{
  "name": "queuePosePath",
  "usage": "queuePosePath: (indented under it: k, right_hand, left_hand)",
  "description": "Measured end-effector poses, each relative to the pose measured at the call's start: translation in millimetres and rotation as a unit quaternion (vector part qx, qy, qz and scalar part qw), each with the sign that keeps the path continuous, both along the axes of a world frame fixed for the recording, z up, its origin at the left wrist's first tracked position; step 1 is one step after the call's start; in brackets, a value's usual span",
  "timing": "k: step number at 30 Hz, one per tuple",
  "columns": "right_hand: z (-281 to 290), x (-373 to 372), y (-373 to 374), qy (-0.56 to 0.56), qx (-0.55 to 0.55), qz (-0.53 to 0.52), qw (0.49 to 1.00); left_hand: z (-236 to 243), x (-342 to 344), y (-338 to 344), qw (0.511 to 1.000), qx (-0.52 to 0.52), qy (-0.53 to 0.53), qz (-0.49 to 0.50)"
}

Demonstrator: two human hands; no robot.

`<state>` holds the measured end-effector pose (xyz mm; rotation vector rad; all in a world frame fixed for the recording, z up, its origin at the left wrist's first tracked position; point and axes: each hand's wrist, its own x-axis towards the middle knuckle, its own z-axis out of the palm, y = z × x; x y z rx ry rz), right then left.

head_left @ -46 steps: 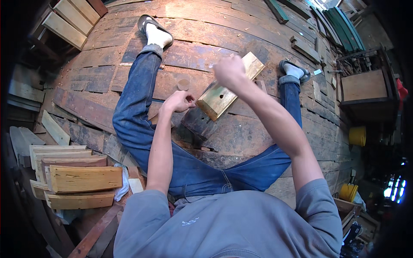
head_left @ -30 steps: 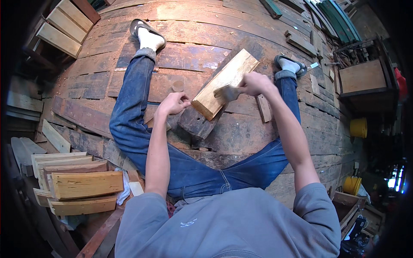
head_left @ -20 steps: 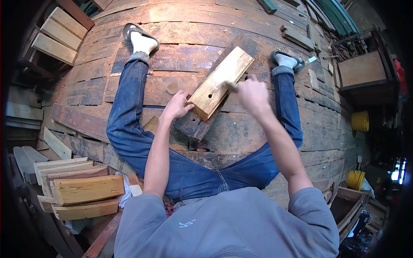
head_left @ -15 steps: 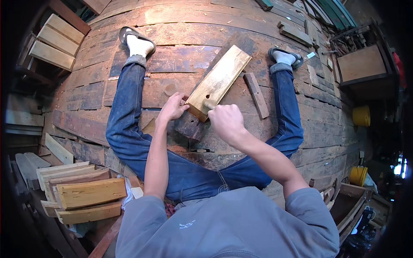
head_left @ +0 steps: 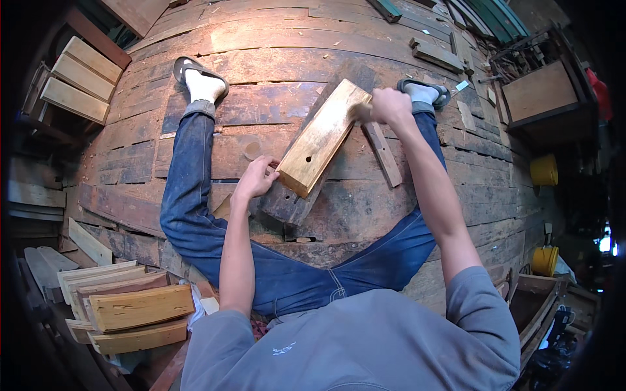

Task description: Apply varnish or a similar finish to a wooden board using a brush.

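A long, glossy yellow-brown wooden block (head_left: 321,140) with a dark hole near its near end rests aslant on a dark plank (head_left: 287,203) between my legs. My left hand (head_left: 258,177) is closed at the block's near left corner, its fingers and thumb gripping the edge. My right hand (head_left: 390,107) is closed round a small brown brush-like thing (head_left: 360,112), partly hidden by the fingers, at the block's far right edge. A small round cup (head_left: 252,151) stands on the floor beyond my left hand. A narrow brown wood strip (head_left: 383,155) lies right of the block.
Curved wooden pieces (head_left: 140,307) are stacked at the near left, and pale boards (head_left: 79,78) lie at the far left. Two yellow buckets (head_left: 544,171) and a dark wooden cabinet (head_left: 540,92) stand on the right. Shavings dot the plank floor (head_left: 274,104).
My right hand has moved away from me, from the block's near end to its far end, with the brush-like thing. My left hand stays at the near left corner.
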<state>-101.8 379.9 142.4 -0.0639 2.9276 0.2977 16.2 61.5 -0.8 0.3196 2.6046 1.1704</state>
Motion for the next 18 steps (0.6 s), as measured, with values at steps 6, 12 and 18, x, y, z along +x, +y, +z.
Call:
queuePosePath:
  k: [6,12,18]
  right_hand:
    - [-6.5,-13.6,-34.7,0.023,0.022,0.090,0.995]
    - [1.3,42.4,-104.9,-0.071,0.000,0.246,0.967]
    - [27.4,-14.7,-113.9,-0.174,-0.002,0.208,0.963]
  left_hand:
    - [-1.4,-2.4,2.5,1.000,-0.002,0.024,-0.007]
    - [0.4,-1.3,4.4,0.999,0.035,-0.013,0.017]
    - [1.4,-3.4,4.3,0.999,0.041,-0.006,0.015]
